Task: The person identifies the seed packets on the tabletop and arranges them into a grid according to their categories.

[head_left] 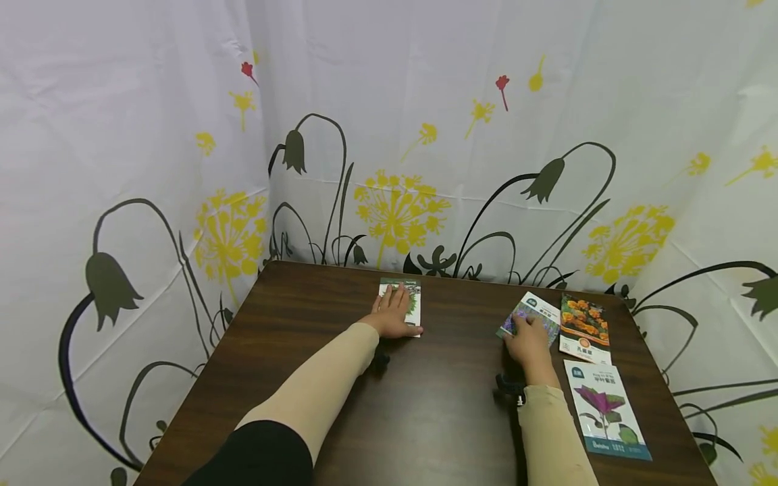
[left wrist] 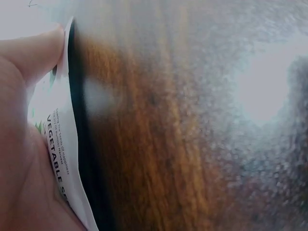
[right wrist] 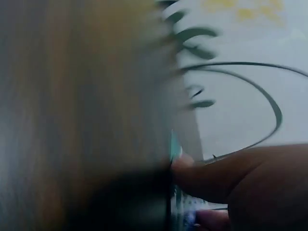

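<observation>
My left hand [head_left: 392,314] lies on a white and green seed packet [head_left: 415,304] near the table's far edge, its fingers spread over the front. In the left wrist view the thumb touches the edge of that packet [left wrist: 65,139], where "VEGETABLE" is printed. To the right, my right hand [head_left: 529,343] pinches a purple-flower seed packet [head_left: 543,310] by its near-left side, and the packet sits at a slant. Only a thin strip of it shows beside the thumb in the right wrist view, which is blurred.
An orange-flower packet [head_left: 585,322] lies just right of the right hand. Nearer, a larger packet [head_left: 608,408] with a purple-leaved plant lies by the right forearm. The dark wooden table [head_left: 437,418] meets a flower-print curtain [head_left: 389,135] at its far edge.
</observation>
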A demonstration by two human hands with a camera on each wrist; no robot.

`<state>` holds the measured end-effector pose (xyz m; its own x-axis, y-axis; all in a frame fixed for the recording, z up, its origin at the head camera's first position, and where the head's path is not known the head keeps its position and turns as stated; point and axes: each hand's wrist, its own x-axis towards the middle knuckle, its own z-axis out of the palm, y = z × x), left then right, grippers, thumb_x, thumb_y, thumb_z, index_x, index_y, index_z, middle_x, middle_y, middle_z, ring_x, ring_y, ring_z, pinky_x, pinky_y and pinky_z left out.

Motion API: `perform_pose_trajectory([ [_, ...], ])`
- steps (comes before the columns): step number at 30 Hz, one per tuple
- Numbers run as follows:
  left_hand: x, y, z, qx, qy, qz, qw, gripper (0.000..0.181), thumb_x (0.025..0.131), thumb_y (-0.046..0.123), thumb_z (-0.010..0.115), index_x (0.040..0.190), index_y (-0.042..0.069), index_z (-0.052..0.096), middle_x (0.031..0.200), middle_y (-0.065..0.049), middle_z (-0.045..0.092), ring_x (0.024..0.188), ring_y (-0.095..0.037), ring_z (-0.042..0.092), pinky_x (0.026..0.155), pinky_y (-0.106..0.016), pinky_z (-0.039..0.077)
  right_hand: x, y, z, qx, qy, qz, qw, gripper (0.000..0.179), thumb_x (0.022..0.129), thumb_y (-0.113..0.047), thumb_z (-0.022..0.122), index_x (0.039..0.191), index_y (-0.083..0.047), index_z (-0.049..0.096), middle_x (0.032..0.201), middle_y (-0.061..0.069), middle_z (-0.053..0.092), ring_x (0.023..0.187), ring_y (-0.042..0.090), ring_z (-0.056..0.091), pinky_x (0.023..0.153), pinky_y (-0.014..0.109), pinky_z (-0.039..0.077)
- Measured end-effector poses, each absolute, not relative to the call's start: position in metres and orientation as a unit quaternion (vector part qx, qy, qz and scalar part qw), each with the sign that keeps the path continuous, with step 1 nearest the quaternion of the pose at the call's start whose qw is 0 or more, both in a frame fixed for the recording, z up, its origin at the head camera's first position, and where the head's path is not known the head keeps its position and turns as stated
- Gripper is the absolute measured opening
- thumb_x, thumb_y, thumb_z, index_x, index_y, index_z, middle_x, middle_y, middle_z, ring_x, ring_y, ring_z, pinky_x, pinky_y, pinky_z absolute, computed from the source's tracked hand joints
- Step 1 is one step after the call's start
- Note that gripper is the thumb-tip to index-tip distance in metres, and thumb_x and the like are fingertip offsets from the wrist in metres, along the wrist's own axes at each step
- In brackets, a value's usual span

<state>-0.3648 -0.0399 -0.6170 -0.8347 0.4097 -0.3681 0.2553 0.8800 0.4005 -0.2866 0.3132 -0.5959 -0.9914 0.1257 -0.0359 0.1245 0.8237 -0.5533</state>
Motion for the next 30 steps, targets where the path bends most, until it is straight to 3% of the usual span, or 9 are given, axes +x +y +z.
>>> perform_pose_trajectory([
  [6, -0.360, -0.041, -0.617, 0.175, 0.944, 0.181, 0.211, 0.119, 0.100, 0.074, 0.061, 0.177, 0.014, -0.007, 0.183, -0.005, -0.023, 0.168, -0.032, -0.028, 0.135, -0.061, -0.012, -0.296, 0.322, -0.598, -0.025, -0.977, 0.208, -0.022, 0.057, 0.100, -0.023, 0.077, 0.147, 0.005, 0.063, 0.140, 0.042, 0.055, 0.131, 0.060, 0.054, 0.111, 0.071, 0.045],
  [16, -0.360, -0.040, -0.617, 0.182, 0.945, 0.188, 0.197, 0.118, 0.099, 0.073, 0.062, 0.177, 0.013, -0.005, 0.184, -0.006, -0.021, 0.169, -0.035, -0.025, 0.136, -0.062, -0.010, -0.296, 0.328, -0.594, -0.019, -0.974, 0.223, -0.009, 0.052, 0.095, -0.022, 0.084, 0.136, 0.007, 0.069, 0.130, 0.039, 0.058, 0.123, 0.057, 0.057, 0.108, 0.069, 0.046],
  [30, -0.359, -0.040, -0.620, 0.190, 0.944, 0.186, 0.195, 0.118, 0.100, 0.072, 0.062, 0.177, 0.013, -0.004, 0.184, -0.009, -0.019, 0.170, -0.037, -0.022, 0.135, -0.064, -0.008, -0.287, 0.327, -0.603, -0.018, -0.973, 0.230, 0.005, 0.051, 0.094, -0.024, 0.086, 0.133, 0.005, 0.070, 0.124, 0.036, 0.059, 0.117, 0.056, 0.058, 0.102, 0.069, 0.047],
])
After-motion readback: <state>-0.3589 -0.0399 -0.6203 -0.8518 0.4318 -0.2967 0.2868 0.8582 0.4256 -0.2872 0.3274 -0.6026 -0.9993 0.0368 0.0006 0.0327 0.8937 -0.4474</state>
